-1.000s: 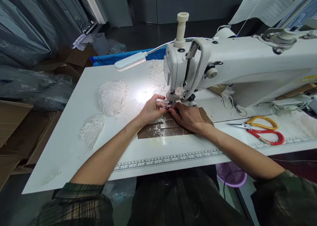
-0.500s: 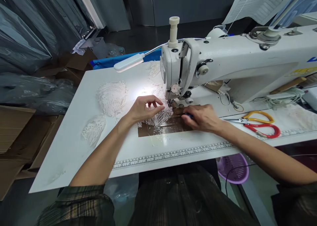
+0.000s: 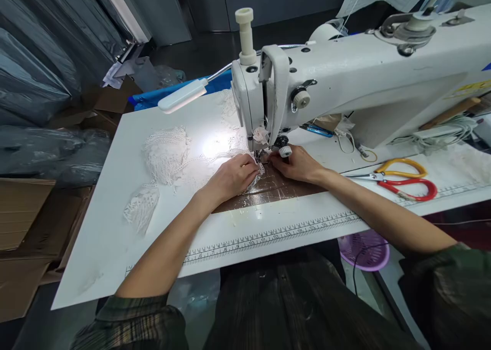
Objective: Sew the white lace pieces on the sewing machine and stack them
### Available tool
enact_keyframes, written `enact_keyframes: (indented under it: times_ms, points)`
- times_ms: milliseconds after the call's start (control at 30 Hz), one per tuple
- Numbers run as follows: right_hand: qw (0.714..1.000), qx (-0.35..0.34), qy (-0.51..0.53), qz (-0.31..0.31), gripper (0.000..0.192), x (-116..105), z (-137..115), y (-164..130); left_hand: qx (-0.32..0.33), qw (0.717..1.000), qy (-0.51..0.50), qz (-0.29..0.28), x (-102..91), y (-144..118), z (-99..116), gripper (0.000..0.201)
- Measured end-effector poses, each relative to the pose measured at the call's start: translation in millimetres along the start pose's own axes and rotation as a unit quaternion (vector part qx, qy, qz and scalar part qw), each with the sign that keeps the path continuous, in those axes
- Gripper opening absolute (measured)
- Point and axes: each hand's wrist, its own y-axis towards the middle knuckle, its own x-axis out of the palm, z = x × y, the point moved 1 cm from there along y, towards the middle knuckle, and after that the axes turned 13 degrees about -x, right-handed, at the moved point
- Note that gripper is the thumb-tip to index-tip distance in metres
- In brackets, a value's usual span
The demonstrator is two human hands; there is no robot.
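Observation:
White lace trim (image 3: 203,173) runs across the table to the needle of a white sewing machine (image 3: 345,73). My left hand (image 3: 232,178) is closed on the lace just left of the presser foot, fingers curled down. On the foot's right, my right hand (image 3: 297,165) has its fingertips pinched together close to the needle; the machine's knob partly covers them, and what they hold is hidden. A brown plate (image 3: 280,189) with loose thread bits lies under both hands. A slim blue tool (image 3: 316,130) rests behind my right hand, beneath the machine arm.
Heaped lace (image 3: 166,150) and a smaller lace bundle (image 3: 141,206) lie on the left. Scissors (image 3: 402,177) with yellow and red handles sit right of my forearm. A lamp (image 3: 183,95) hangs over the table; a printed ruler (image 3: 268,237) lines the front edge.
My right hand has let go of the blue tool, now under the machine arm, and moved to the needle. My left hand has lowered and closed on the lace. The view has shifted slightly.

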Motion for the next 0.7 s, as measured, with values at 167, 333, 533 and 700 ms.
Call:
enact_keyframes:
  times_ms: [167, 333, 533, 700]
  points:
    - [0.999, -0.05, -0.015, 0.013, 0.027, 7, 2, -13, 0.008, 0.999, -0.033, 0.026, -9.8, 0, -3, 0.021]
    - [0.979, -0.147, -0.121, -0.074, 0.035, 10, -5, -16, -0.082, 0.99, 0.082, 0.078, -12.7, 10, -2, 0.025]
    - [0.973, -0.141, -0.161, -0.089, 0.038, 18, -7, -17, -0.001, 0.983, 0.167, -0.079, -9.7, 30, -19, 0.027]
    - [0.977, -0.137, -0.143, -0.077, 0.04, 17, -9, -19, -0.05, 0.982, 0.184, -0.008, -19.4, 19, -22, 0.027]
